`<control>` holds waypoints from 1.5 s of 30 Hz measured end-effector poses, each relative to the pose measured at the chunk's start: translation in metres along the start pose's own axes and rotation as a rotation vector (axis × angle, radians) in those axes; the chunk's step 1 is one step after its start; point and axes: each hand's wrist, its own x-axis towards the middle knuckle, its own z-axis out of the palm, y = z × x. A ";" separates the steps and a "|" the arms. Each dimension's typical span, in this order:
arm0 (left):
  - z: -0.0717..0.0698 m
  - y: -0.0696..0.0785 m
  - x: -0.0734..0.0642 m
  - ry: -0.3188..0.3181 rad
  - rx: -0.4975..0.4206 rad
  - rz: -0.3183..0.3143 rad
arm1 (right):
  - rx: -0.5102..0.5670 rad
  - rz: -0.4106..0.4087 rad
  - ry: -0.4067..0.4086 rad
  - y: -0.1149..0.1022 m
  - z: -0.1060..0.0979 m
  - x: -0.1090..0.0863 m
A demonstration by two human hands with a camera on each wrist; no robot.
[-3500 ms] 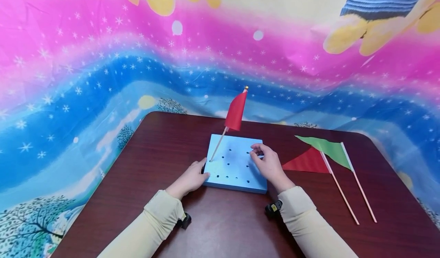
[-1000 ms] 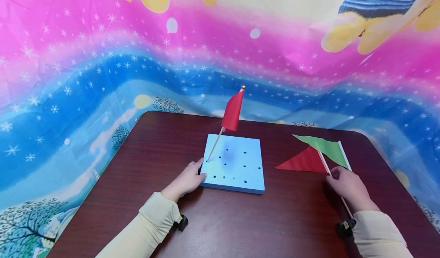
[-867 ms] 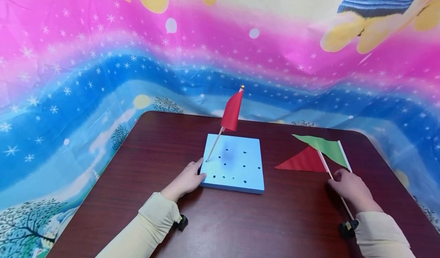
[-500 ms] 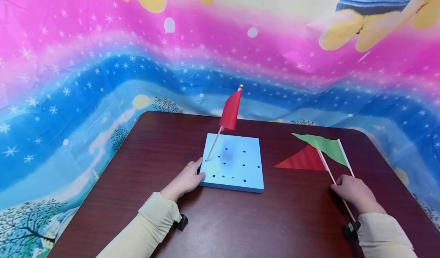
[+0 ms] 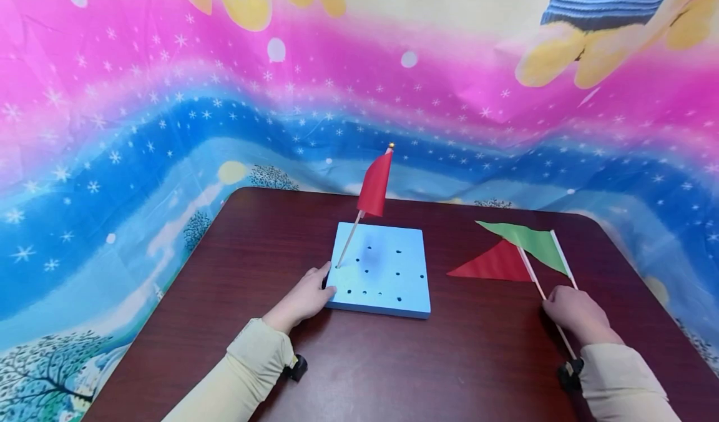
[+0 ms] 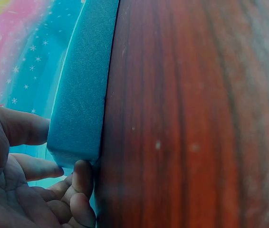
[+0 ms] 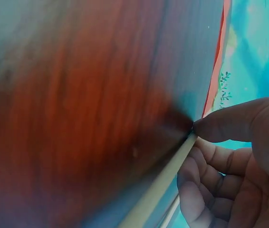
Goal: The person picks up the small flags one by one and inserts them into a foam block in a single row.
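A light blue board (image 5: 387, 238) with several small holes lies mid-table. A red flag (image 5: 375, 185) stands tilted in a hole near its left edge. My left hand (image 5: 300, 298) holds the board's left side, thumb over the top edge and fingers against the side face (image 6: 84, 85). At the right, a red triangular flag (image 5: 497, 263) lies on the table. My right hand (image 5: 577, 313) pinches its thin wooden stick (image 7: 156, 192) between thumb and fingers, a little below the cloth. The hand partly covers the stick of a green flag (image 5: 532, 241) lying alongside.
The dark wooden table (image 5: 348, 372) has rounded far corners. Behind it hangs a printed cloth backdrop (image 5: 337, 85) in pink and blue, meeting the far edge. A small black camera (image 5: 294, 368) sits on the left wrist, another (image 5: 570, 373) on the right.
My right hand has moved from over the board's right side to the red triangular flag's stick, then slid slightly down along it. My left hand has stayed on the board.
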 end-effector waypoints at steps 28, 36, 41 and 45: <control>0.000 -0.002 0.002 -0.001 -0.001 0.008 | -0.081 -0.076 0.024 -0.009 0.003 0.000; 0.001 -0.003 0.003 0.004 0.011 0.014 | -0.088 -0.097 0.076 -0.011 0.003 -0.004; 0.000 -0.002 0.002 0.003 0.011 0.007 | -0.079 -0.089 0.074 -0.012 0.002 -0.002; -0.001 -0.002 0.001 0.001 0.010 0.005 | -0.066 -0.084 0.077 -0.012 0.000 -0.003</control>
